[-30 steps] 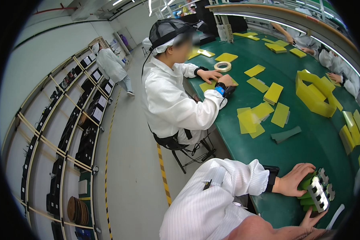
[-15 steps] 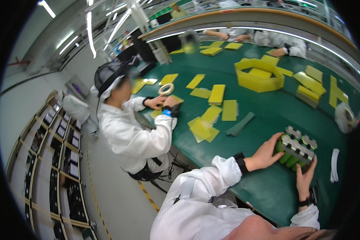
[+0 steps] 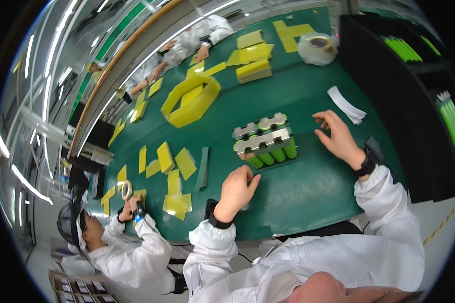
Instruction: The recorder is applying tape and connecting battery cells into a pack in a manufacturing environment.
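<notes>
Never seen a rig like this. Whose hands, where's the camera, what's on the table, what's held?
No machine here: these are a person's own bare hands. Every picture comes from the left of two fisheye cameras on that person's head, looking down, so straight edges bend.

On the green table stands a block of green cylindrical cells topped with metal strips. Around it lie yellow sheets, a yellow many-sided ring, a dark green strip and a white curved strip.

The right hand is open and apart from the block. The left hand is close to it; contact is unclear. Neither appears to hold anything.
</notes>
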{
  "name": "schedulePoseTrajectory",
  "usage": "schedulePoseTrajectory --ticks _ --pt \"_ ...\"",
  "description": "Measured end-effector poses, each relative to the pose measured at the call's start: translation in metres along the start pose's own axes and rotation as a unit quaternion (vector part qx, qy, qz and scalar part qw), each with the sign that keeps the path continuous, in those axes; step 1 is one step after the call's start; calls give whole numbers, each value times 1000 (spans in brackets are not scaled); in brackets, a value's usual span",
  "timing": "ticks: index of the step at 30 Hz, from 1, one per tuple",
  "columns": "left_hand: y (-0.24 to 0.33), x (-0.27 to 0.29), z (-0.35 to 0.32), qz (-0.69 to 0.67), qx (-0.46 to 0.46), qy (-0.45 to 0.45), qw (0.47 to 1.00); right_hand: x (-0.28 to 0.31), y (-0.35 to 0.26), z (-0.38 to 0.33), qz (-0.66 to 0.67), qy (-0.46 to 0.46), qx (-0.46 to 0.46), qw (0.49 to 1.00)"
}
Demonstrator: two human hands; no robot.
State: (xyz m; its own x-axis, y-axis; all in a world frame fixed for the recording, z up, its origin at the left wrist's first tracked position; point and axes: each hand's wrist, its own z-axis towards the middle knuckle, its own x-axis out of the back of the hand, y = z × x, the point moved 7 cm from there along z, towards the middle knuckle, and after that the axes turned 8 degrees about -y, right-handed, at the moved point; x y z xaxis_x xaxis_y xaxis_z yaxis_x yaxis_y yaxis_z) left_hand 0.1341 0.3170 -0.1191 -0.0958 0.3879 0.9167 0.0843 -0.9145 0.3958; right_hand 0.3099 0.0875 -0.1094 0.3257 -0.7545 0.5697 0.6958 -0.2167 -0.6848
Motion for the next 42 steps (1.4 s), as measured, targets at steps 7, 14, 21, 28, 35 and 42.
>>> schedulePoseTrajectory --ticks 7,14,21,28,35,42 --pt "72 -19 11 -83 -99 -126 984 29 55 -19 -197 -106 -113 968" --pt "66 -53 21 -148 -132 -107 974 24 59 -29 -337 -197 -168 905" --pt "-11 -47 16 -82 70 -142 984 9 59 -33 -323 -232 -159 904" --pt "-45 -30 24 -179 77 39 980 -6 53 -38 -336 -257 -119 898" --pt "-49 -53 34 -375 43 51 925 -16 25 -21 -208 -99 -21 973" --pt "-48 -53 33 -373 77 46 924 -41 -3 -3 -128 8 79 989"
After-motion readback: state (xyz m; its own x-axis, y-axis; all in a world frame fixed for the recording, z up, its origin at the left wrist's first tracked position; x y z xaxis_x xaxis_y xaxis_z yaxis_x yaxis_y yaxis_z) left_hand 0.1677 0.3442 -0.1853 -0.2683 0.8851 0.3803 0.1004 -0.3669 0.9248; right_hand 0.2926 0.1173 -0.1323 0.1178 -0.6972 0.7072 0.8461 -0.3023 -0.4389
